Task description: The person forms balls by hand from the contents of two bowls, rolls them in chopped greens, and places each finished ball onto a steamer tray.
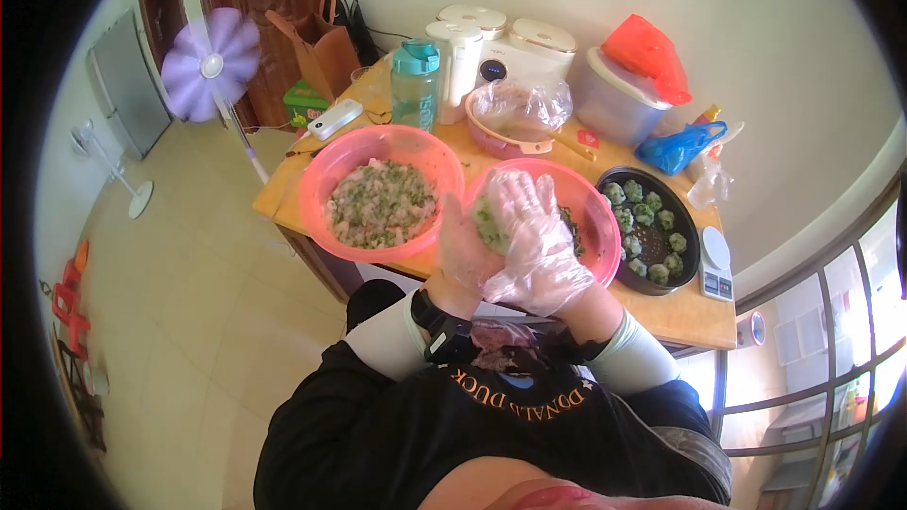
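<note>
My gloved left hand (463,257) and right hand (539,244) clasp a green ball (488,223) above the wooden table (682,314). Pink filling bowl (380,196) at ten o'clock, purple fan (210,64) beyond.

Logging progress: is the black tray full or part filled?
Part filled: green balls ring the tray; its middle is bare.
</note>
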